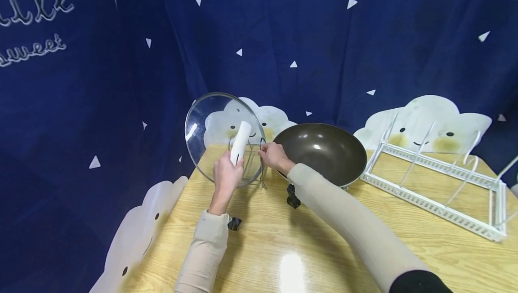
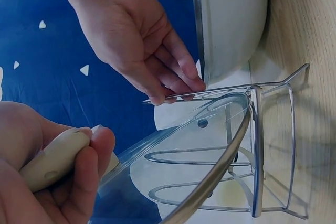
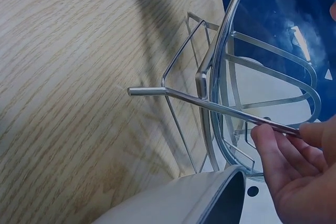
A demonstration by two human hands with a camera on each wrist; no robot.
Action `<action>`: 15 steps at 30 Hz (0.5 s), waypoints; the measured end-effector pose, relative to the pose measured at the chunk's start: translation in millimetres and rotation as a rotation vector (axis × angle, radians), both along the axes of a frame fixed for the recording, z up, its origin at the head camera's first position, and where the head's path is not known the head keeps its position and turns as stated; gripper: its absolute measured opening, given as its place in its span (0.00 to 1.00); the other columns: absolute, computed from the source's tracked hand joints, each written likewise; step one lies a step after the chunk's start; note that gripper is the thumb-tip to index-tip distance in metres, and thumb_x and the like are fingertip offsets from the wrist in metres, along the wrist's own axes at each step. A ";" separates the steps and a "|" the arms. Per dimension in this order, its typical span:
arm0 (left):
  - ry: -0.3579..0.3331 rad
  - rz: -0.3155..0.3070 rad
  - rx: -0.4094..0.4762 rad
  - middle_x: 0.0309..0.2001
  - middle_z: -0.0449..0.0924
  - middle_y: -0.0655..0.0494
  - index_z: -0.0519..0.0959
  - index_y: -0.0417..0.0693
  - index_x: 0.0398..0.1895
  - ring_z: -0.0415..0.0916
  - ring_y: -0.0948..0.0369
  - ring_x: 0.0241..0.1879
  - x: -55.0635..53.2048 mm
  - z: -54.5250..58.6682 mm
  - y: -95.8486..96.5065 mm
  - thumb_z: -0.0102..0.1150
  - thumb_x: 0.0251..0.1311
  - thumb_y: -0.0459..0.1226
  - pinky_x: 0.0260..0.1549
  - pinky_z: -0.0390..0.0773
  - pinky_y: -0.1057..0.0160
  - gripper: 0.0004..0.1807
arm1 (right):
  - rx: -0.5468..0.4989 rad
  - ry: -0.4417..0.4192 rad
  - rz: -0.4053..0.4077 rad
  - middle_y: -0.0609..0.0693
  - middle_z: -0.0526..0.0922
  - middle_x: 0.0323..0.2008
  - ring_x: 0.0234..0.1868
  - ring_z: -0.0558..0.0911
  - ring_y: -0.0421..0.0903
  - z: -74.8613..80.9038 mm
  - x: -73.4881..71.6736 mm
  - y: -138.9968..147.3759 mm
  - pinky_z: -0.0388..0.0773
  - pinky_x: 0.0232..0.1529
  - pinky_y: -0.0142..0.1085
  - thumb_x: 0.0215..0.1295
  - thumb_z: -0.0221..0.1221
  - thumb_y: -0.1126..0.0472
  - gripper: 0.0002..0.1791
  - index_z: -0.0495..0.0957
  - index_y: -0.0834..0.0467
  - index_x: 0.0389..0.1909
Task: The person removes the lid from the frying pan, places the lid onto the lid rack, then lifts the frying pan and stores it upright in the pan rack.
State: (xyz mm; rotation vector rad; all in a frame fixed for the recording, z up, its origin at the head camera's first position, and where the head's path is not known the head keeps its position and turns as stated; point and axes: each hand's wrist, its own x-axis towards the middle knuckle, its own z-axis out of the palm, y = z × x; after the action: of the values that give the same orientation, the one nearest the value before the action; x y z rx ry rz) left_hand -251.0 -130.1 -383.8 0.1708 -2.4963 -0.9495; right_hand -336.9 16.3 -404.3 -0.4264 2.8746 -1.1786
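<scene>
My left hand (image 1: 226, 174) grips the thick white handle of a large glass lid (image 1: 199, 147) with a metal rim. The lid stands tilted on edge, and its lower rim sits within a silver wire lid rack (image 2: 257, 150) on the table. With thumb and fingers my right hand (image 1: 274, 156) pinches the upright wire at the rack's right end; the right wrist view shows this wire (image 3: 236, 113) running down to a short foot. Close to the right of that hand is a wok (image 1: 323, 151), dark brown inside and whitish outside.
A white dish rack (image 1: 429, 198) with upright wire dividers stands on the wooden table (image 1: 259, 257) at the right. Behind the table hangs a dark blue curtain (image 1: 283, 28) with white triangles and cloud faces. The wok's rim lies beside my right forearm.
</scene>
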 end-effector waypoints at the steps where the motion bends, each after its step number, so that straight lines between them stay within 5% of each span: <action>1: 0.001 0.002 0.003 0.29 0.80 0.40 0.78 0.36 0.39 0.77 0.45 0.28 -0.1 -0.2 0.2 0.66 0.53 0.38 0.27 0.76 0.50 0.15 | 0.000 -0.001 0.003 0.50 0.82 0.23 0.21 0.76 0.43 -0.1 -0.1 -0.1 0.71 0.23 0.32 0.70 0.52 0.56 0.15 0.78 0.56 0.26; 15: -0.021 -0.010 0.072 0.31 0.80 0.40 0.77 0.36 0.40 0.78 0.45 0.29 -4.8 -2.4 -7.7 0.65 0.53 0.37 0.28 0.77 0.51 0.15 | 0.029 0.005 -0.001 0.46 0.80 0.21 0.23 0.77 0.42 0.6 0.1 0.5 0.72 0.29 0.34 0.71 0.51 0.55 0.14 0.79 0.57 0.29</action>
State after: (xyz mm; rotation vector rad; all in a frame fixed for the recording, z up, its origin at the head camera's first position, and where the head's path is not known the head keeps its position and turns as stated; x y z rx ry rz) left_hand -255.9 -137.8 -386.2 0.1925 -2.4855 -1.0477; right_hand -336.8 16.7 -403.7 -0.4271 2.8927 -1.1355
